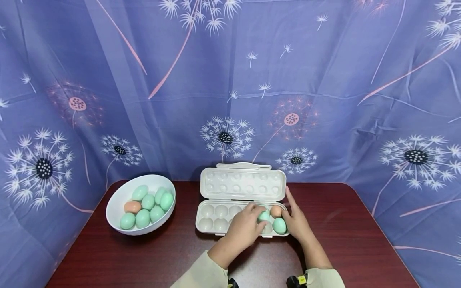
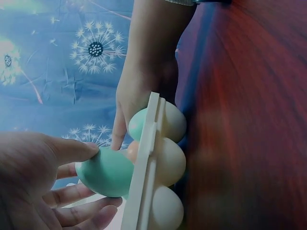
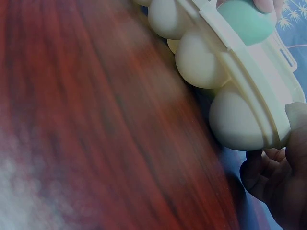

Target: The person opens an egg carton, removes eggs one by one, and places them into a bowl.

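Note:
A pale egg carton (image 1: 212,203) lies with its lid (image 1: 243,182) raised at the back. My left hand (image 1: 243,227) pinches a green egg (image 2: 106,172) between thumb and fingers, low over the carton's pockets near the right end. Another green egg (image 1: 279,226) sits in the front right corner pocket. Behind it, an orange-brown egg (image 1: 275,211) occupies the back corner pocket. Gripping the carton's right end is my right hand (image 1: 298,224), its thumb at the rim and some fingers curled below, as the right wrist view shows.
To the left, a white bowl (image 1: 116,192) holds several green eggs (image 1: 143,218) and one orange-brown egg (image 1: 132,207). Everything stands on a dark red wooden table (image 1: 173,256). A blue dandelion-print curtain (image 1: 187,120) hangs just behind the table's far edge.

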